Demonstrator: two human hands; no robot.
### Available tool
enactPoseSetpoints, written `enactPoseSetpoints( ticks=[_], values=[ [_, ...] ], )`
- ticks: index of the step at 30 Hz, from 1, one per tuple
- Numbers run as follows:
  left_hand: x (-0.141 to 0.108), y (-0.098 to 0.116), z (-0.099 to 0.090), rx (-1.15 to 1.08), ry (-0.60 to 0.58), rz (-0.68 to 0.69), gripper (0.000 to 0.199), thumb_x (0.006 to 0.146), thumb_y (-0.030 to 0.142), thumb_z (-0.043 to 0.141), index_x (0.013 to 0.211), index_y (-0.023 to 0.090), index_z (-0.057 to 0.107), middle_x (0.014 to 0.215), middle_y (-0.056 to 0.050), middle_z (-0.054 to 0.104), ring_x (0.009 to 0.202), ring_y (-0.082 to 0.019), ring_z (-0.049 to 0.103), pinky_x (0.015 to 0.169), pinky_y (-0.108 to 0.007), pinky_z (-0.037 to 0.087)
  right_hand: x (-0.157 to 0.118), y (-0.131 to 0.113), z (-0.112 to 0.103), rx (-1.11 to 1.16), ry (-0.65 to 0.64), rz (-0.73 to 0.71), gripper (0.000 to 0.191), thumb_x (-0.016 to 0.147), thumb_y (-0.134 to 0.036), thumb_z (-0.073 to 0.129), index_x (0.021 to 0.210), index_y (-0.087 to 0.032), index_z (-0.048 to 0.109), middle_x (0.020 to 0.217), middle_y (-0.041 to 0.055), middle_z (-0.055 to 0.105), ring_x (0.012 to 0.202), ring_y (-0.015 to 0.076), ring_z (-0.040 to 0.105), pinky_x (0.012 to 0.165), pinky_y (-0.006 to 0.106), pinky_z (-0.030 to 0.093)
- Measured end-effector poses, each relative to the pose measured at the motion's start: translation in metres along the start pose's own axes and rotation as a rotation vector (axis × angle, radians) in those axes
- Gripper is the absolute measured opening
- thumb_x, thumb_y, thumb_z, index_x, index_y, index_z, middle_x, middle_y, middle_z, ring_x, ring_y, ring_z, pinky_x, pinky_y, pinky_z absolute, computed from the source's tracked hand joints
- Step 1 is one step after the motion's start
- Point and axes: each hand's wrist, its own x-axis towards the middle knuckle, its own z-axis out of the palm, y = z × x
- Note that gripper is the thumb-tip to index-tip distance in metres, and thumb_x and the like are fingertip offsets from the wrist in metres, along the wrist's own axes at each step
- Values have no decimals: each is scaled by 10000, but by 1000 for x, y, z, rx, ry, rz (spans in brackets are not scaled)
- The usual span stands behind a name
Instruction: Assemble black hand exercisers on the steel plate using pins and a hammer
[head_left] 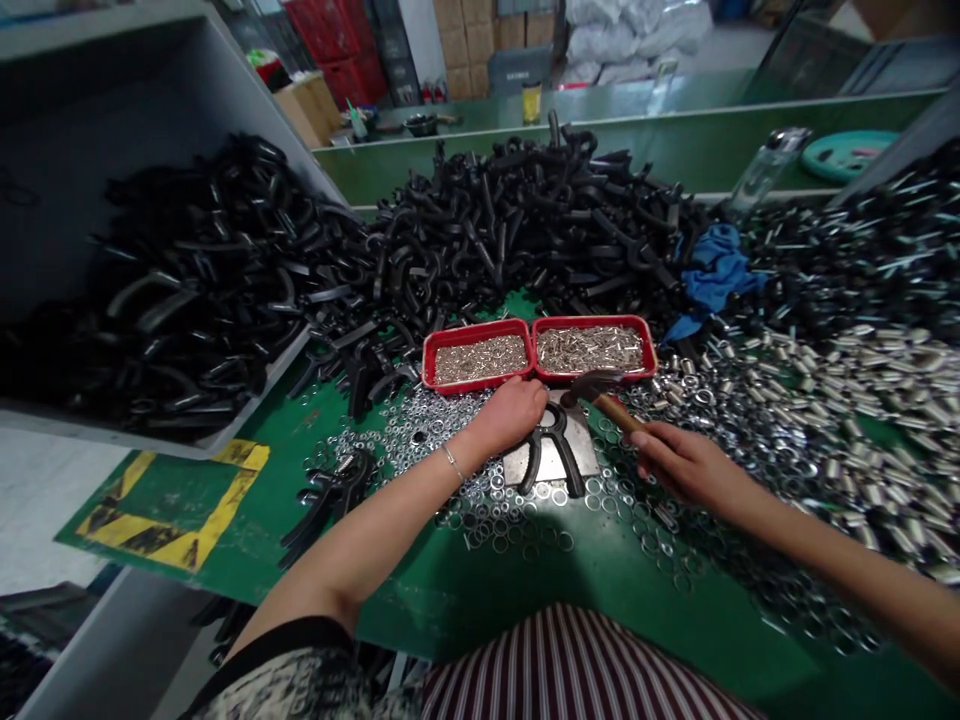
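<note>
Black part (pixel 568 457) on the plate (pixel 550 465)

The right hand (pixel 684 466) grips a hammer (pixel 618 412); the left hand (pixel 516 412) curls at the part's top, its hold unclear. This piece looks unfinished; whether the heap (pixel 510 220) behind the red trays (pixel 429 368) is done or waiting, I cannot tell.

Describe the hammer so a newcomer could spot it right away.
On the green table, find the two red trays. In front of the right one, the right hand grips the hammer. Its brown handle sets it apart from the black forked part and silver rings nearby.
</note>
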Motion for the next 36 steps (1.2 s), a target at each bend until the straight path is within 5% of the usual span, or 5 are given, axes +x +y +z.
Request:
enactPoseSetpoints(
  ticks=[8,19,28,34,36],
  values=[
    [-45,32,-4,-195,279,-341,296,1036,338,436,1209,142,574,1223,-128,642,1151,-256,561,999,-427,422,-2,-39,-19,-256,202,-261,397,1011,-531,370,998,-218,614,706,30,642,592,163,582,560,292,441],
    [-61,60,6,-146,154,-163,300,1040,275,397,1108,127,649,1157,-136,676,1076,-265,592,968,-433,449,42,-26,-5,-470,69,-251,407,1029,-518,316,894,-216,554,728,57,647,649,202,612,610,323,425],
    [-71,85,1,-45,185,-567,431,930,568,553,1003,148,614,906,-154,633,828,-276,621,721,-405,494,16,-16,-3,-515,-3,-284,415,1007,-567,348,924,-225,568,757,69,677,649,226,648,614,338,462],
    [-74,82,-9,-136,-7,-598,215,979,323,498,1004,145,615,951,-144,655,786,-268,661,640,-378,495,16,9,-6,-294,-136,-212,415,1014,-533,378,888,-240,642,721,107,685,602,223,664,550,331,489],
    [-100,71,-28,-142,28,-637,226,990,342,485,1004,163,622,947,-135,665,813,-271,667,684,-384,510,13,20,-21,-239,7,-272,367,991,-520,448,891,-247,673,710,114,675,545,208,631,493,325,466]
  ],
)
